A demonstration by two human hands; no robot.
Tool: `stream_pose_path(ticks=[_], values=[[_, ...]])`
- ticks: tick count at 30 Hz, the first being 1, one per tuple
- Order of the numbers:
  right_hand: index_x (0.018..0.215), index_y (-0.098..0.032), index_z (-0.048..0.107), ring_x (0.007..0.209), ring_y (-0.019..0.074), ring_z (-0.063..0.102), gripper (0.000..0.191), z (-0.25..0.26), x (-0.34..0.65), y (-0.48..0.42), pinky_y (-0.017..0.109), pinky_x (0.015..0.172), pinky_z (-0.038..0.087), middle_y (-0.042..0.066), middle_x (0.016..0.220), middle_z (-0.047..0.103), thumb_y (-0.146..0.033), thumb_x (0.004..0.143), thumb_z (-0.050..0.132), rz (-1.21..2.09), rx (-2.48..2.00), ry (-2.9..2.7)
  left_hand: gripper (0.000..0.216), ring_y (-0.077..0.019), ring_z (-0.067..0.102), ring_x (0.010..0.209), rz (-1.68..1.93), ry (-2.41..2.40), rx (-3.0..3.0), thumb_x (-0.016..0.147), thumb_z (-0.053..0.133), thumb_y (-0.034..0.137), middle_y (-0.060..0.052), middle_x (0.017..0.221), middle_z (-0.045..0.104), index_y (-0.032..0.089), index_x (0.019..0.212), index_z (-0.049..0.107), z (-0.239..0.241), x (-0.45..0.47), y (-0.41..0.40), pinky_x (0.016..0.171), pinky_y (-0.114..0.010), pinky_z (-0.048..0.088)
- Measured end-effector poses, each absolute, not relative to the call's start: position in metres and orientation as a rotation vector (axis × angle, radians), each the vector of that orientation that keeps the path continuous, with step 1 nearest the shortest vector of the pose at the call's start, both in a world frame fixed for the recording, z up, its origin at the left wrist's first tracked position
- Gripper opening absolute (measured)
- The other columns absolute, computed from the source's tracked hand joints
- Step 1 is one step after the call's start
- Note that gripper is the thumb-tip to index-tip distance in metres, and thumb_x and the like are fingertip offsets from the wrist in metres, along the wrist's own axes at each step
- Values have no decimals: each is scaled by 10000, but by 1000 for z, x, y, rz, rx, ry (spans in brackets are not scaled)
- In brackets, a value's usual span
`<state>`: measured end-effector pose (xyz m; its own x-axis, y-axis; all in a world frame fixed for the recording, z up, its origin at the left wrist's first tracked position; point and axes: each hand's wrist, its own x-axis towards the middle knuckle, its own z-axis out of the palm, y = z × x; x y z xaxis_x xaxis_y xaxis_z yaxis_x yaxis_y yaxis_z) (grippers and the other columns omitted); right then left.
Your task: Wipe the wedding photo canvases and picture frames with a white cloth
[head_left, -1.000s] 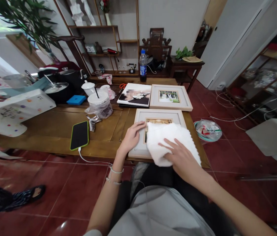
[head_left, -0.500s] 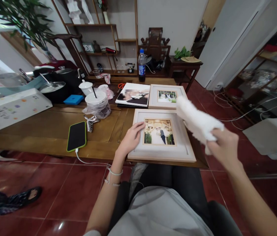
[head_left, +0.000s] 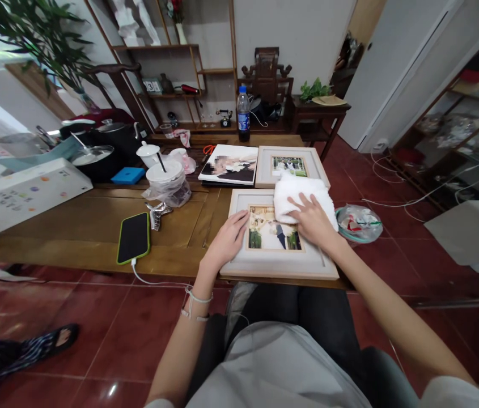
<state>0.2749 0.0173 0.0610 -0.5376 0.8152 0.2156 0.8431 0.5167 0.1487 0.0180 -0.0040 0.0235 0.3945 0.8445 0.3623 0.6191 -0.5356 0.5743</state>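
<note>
A light wood picture frame with a wide white mount and a photo of a couple lies flat at the table's front edge. My left hand rests along its left side, fingers stretched out over the mount, near the photo. A folded white towel covers the frame's upper right part and a corner of the photo. Pressed flat on the towel is my right hand, its fingers spread. Behind, touching or nearly so, lies a second picture frame with a smaller photo.
Left of that second frame is a photo album. A charging phone, a bagged cup, a blue box and a long white carton occupy the left. A bottle stands behind; a lined bin is right of the table.
My right hand has brought the towel from beyond the frame's right side leftward and down onto it, its grip now spread flat. The bin has come into view. My left hand stays put.
</note>
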Motion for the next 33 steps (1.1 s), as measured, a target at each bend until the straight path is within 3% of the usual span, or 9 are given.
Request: stream_pose_path(ticks=[6, 13, 16, 20, 24, 28, 33], values=[[1061, -166, 676, 1243, 332, 435, 524, 82, 275, -55, 489, 1029, 344, 106, 1309, 548, 10, 615, 465, -160, -1331, -2822, 392, -219, 415, 1293, 916, 1273, 2309, 925, 375, 214, -123, 1367, 489, 137, 1286, 505, 21, 18, -2, 1108, -438, 313], [1182, -282, 584, 1159, 269, 537, 674, 96, 268, -113, 397, 866, 496, 89, 1284, 562, -13, 587, 416, 165, -1320, -2751, 376, -223, 418, 1293, 933, 1252, 2303, 916, 390, 211, -106, 1358, 502, 157, 1261, 531, 21, 17, -3, 1104, -453, 319], [1223, -246, 546, 1254, 258, 447, 702, 86, 273, -96, 415, 941, 451, 104, 1395, 448, -5, 579, 405, 190, -1337, -2663, 374, -223, 425, 1288, 945, 1251, 2297, 916, 393, 214, -107, 1355, 506, 161, 1259, 534, 21, 17, -4, 1102, -451, 324], [1197, -126, 562, 1368, 287, 241, 646, 71, 286, -45, 468, 1084, 276, 145, 1507, 234, 33, 587, 421, -43, -1353, -2498, 376, -226, 431, 1283, 918, 1243, 2315, 917, 390, 205, -128, 1349, 510, 130, 1256, 535, 23, 16, -4, 1100, -445, 328], [1227, -132, 545, 1380, 315, 189, 659, 66, 288, 10, 515, 1087, 233, 125, 1488, 297, 54, 603, 441, -243, -1363, -2528, 364, -222, 442, 1276, 949, 1238, 2291, 906, 410, 192, -108, 1344, 520, 150, 1240, 550, 23, 16, -5, 1096, -454, 335], [1253, -160, 539, 1322, 348, 302, 647, 63, 274, 31, 560, 1054, 223, 117, 1392, 457, 34, 640, 463, -330, -1385, -2630, 341, -215, 489, 1234, 1013, 1267, 2224, 888, 435, 172, -95, 1289, 572, 154, 1192, 589, 24, 18, -6, 1083, -436, 362], [1274, -175, 525, 1258, 330, 385, 617, 65, 259, -2, 554, 1036, 233, 123, 1356, 497, -2, 686, 458, -282, -1401, -2696, 335, -208, 523, 1201, 1059, 1285, 2197, 875, 454, 160, -103, 1258, 595, 140, 1177, 599, 23, 19, -7, 1070, -412, 383]])
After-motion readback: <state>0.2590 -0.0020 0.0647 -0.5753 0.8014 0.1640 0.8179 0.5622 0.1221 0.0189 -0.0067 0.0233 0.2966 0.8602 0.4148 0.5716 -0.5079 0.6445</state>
